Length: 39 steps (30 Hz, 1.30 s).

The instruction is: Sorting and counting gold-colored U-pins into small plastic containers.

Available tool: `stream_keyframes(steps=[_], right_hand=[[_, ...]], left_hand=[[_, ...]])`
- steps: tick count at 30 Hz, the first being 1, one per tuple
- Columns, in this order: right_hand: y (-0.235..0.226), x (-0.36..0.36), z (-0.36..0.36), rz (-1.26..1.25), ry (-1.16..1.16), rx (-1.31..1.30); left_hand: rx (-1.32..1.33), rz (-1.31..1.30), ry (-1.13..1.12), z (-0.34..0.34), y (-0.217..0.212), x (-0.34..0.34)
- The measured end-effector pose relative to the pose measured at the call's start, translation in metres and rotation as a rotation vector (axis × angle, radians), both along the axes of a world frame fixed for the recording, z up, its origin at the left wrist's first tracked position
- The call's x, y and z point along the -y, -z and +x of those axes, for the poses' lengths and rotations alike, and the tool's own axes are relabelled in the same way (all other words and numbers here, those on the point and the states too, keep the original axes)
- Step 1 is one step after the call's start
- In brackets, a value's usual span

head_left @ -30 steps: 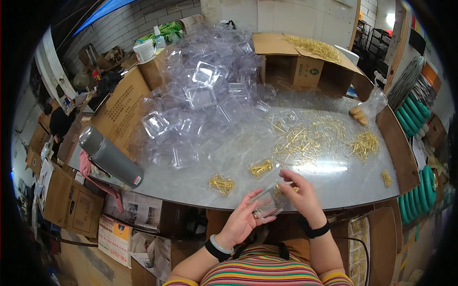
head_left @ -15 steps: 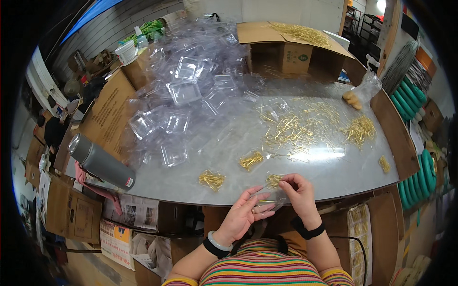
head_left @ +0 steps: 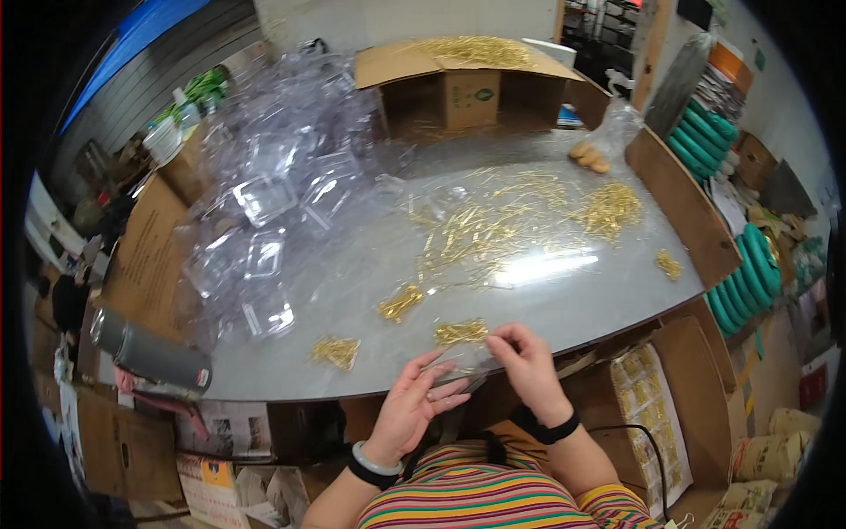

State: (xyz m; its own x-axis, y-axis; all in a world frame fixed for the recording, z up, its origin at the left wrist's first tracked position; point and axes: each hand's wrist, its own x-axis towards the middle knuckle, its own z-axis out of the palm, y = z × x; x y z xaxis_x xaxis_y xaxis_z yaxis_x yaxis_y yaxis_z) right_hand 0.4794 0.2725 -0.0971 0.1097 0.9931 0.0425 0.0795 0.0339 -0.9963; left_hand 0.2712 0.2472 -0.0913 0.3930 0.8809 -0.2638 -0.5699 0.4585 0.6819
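Note:
Both hands meet at the near edge of the grey table [head_left: 564,300]. My left hand [head_left: 412,407] and my right hand [head_left: 529,363] together hold a small clear plastic box [head_left: 458,363]; a bundle of thin gold pins [head_left: 460,331] lies at its far side. Two more small gold bundles [head_left: 335,351] [head_left: 401,303] lie on the table to the left. A wide scatter of loose gold pins [head_left: 493,225] covers the table's middle.
A big heap of clear plastic boxes [head_left: 273,176] fills the table's left side. An open cardboard carton [head_left: 458,88] topped with gold pins stands at the back. A grey roll [head_left: 159,357] lies at the left edge. Green rolls [head_left: 749,264] are stacked on the right.
The view has shifted closer over the table. Both hands stay together on the clear box at the near edge, now a little lower and with the gold bundle beside the fingers.

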Motion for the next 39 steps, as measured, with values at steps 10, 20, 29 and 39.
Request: stream_keyframes(steps=[10, 20, 29, 39], right_hand=[[-0.013, 0.022, -0.023, 0.460, 0.012, 0.671], [-0.048, 0.018, -0.016, 0.540, -0.271, 0.860], [-0.026, -0.007, -0.003, 0.375, -0.165, 0.660], [0.006, -0.010, -0.014, 0.527, -0.318, 0.918]], left_hand=[[0.053, 0.023, 0.044, -0.001, 0.005, 0.003], [-0.020, 0.025, 0.105, -0.010, 0.002, 0.003], [-0.138, -0.084, 0.191, -0.021, 0.009, 0.016], [0.074, -0.202, 0.156, -0.012, 0.043, 0.022]])
